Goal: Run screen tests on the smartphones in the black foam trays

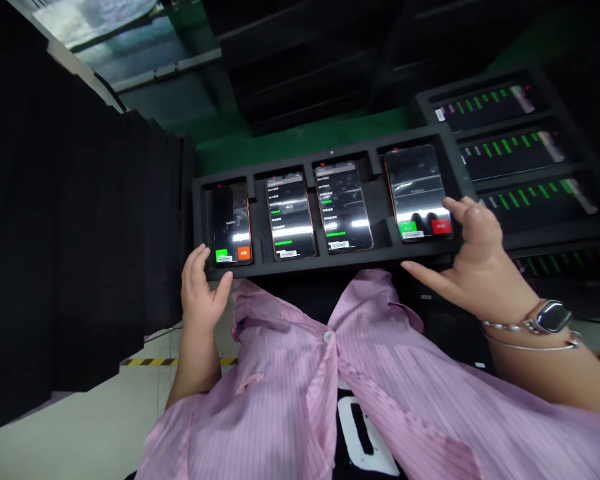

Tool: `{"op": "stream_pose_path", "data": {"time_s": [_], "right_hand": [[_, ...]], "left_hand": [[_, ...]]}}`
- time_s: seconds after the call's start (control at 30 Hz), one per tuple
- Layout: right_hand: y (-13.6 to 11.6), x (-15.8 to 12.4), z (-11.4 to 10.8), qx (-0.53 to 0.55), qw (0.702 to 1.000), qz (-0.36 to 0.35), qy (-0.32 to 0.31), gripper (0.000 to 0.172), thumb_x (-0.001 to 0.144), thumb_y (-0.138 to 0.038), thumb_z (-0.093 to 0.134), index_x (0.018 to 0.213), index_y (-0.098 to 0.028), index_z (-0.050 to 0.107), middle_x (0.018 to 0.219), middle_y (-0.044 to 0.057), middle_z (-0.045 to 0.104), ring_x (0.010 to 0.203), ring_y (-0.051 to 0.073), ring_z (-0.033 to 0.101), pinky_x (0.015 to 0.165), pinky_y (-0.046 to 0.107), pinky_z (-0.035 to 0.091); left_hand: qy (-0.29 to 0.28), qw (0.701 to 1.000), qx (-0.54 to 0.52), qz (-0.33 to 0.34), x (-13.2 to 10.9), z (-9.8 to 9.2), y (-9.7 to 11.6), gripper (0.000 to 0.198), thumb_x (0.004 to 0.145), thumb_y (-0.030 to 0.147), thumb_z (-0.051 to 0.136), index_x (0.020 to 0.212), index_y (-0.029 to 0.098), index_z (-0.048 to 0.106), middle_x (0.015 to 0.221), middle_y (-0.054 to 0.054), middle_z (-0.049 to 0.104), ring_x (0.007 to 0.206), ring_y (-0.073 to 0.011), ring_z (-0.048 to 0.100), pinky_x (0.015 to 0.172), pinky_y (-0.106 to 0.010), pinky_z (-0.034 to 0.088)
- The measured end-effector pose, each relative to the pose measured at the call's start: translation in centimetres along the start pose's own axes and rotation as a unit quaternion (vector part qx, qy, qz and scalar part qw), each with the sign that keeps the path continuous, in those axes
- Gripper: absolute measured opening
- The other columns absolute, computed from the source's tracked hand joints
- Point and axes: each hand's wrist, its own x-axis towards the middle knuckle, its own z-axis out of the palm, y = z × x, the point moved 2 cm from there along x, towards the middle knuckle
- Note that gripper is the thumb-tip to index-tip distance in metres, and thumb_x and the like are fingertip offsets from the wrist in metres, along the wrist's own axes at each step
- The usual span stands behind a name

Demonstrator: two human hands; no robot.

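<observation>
A black foam tray [300, 266] holds several smartphones in its slots, screens up. The leftmost phone [231, 223] shows a green and an orange button. Two middle phones, the left one [291, 217] and the right one [344, 208], show lists with some green lines. On the rightmost phone [418, 190] are a green and a red button. My left hand [201, 293] is at the tray's front left corner, fingers and thumb apart. My right hand [473, 263] is spread at the right end, index fingertip at the rightmost phone's edge and thumb by the front rim.
To the right, another black tray [517, 230] holds several phones with coloured bars on screen. Tall stacks of black trays [95, 233] stand on the left. A green surface [300, 137] lies behind the front tray. Yellow-and-black tape [150, 362] marks the floor.
</observation>
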Motion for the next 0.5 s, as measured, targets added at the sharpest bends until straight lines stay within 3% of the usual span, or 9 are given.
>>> {"op": "stream_pose_path", "data": {"time_s": [0.1, 0.17, 0.3, 0.37, 0.5], "right_hand": [[-0.3, 0.0, 0.0, -0.037, 0.998, 0.015, -0.043, 0.065, 0.096, -0.055, 0.064, 0.151, -0.024, 0.050, 0.158, 0.022, 0.044, 0.152, 0.045, 0.034, 0.120, 0.067, 0.036], [-0.6, 0.4, -0.1, -0.042, 0.998, 0.017, -0.048, 0.052, 0.099, -0.058, 0.057, 0.134, -0.020, 0.064, 0.161, 0.022, 0.040, 0.153, 0.047, 0.029, 0.120, 0.069, 0.033], [-2.1, 3.0, 0.0, 0.007, 1.000, 0.015, -0.019, 0.065, 0.097, -0.061, 0.060, 0.146, -0.018, 0.054, 0.156, 0.025, 0.045, 0.151, 0.044, 0.035, 0.122, 0.066, 0.032], [-3.2, 4.9, 0.6, 0.017, 0.999, 0.025, -0.027, 0.070, 0.099, -0.065, 0.053, 0.150, -0.017, 0.049, 0.154, 0.025, 0.047, 0.150, 0.044, 0.037, 0.121, 0.068, 0.031], [-4.9, 8.0, 2.9, 0.000, 0.997, 0.066, -0.043, 0.069, 0.101, -0.067, 0.044, 0.149, -0.017, 0.050, 0.155, 0.023, 0.048, 0.149, 0.046, 0.037, 0.119, 0.078, 0.022]], "left_hand": [[0.007, 1.000, -0.003, -0.008, -0.2, 0.3, -0.2, 0.067, 0.097, 0.052, 0.061, 0.152, 0.018, 0.043, 0.148, -0.020, 0.055, 0.142, -0.0308, 0.052, 0.120, -0.049, 0.042], [0.006, 1.000, 0.003, -0.014, -0.1, 0.2, 0.1, 0.068, 0.097, 0.052, 0.062, 0.153, 0.018, 0.042, 0.149, -0.020, 0.054, 0.144, -0.0320, 0.050, 0.121, -0.050, 0.041], [0.009, 0.998, 0.060, -0.010, 1.6, -0.5, 2.7, 0.066, 0.097, 0.052, 0.063, 0.152, 0.021, 0.046, 0.153, -0.020, 0.051, 0.149, -0.0374, 0.041, 0.126, -0.061, 0.027], [-0.021, 0.997, 0.072, 0.008, 3.2, -0.4, 4.8, 0.064, 0.097, 0.057, 0.062, 0.151, 0.024, 0.049, 0.158, -0.019, 0.046, 0.150, -0.0397, 0.039, 0.126, -0.066, 0.021], [-0.076, 0.994, 0.068, 0.045, 6.4, 1.8, 8.2, 0.070, 0.093, 0.067, 0.063, 0.152, 0.031, 0.051, 0.167, -0.015, 0.036, 0.154, -0.0425, 0.030, 0.126, -0.071, 0.012]]}}
